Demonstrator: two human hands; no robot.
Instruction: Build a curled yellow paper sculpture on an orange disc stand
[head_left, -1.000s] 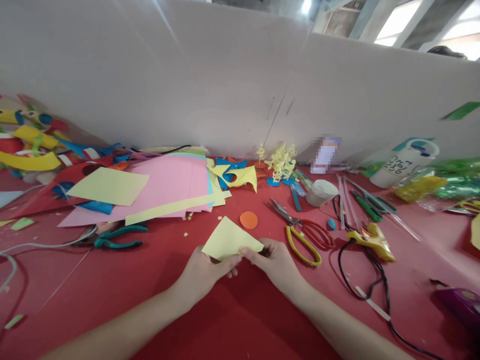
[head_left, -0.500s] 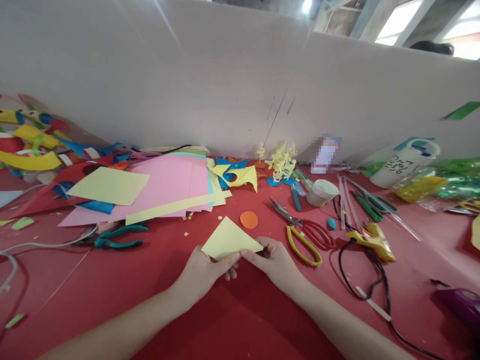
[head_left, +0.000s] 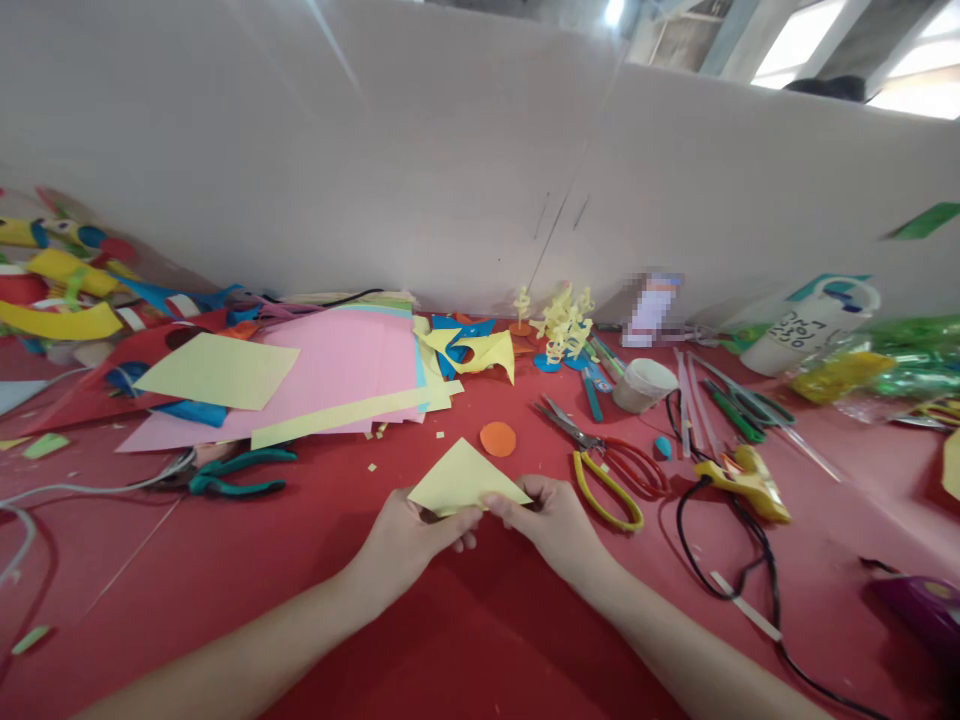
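Note:
A pale yellow sheet of paper (head_left: 463,478), showing as a triangle with its point away from me, is held between both hands just above the red table. My left hand (head_left: 409,535) grips its left corner and lower edge, thumb on top and fingers underneath. On the right side, my right hand (head_left: 549,520) pinches the lower edge with the thumb pressed on the paper. The fingers under the sheet are partly hidden. Just beyond the paper lies an orange paper disc (head_left: 498,439). Scissors (head_left: 600,455) with red and yellow handles rest near my right hand.
Pink paper sheets (head_left: 337,365) and teal-handled pliers (head_left: 240,472) lie to the left. On the right are a white cup (head_left: 645,386), a yellow glue gun (head_left: 750,485) with a black cord, and a white container (head_left: 802,325). Curled yellow paper pieces (head_left: 564,322) stand near the wall (head_left: 375,170).
The yellow paper has shifted slightly to the right and its point sits a little lower. My right thumb has moved onto the paper. Both hands keep their hold.

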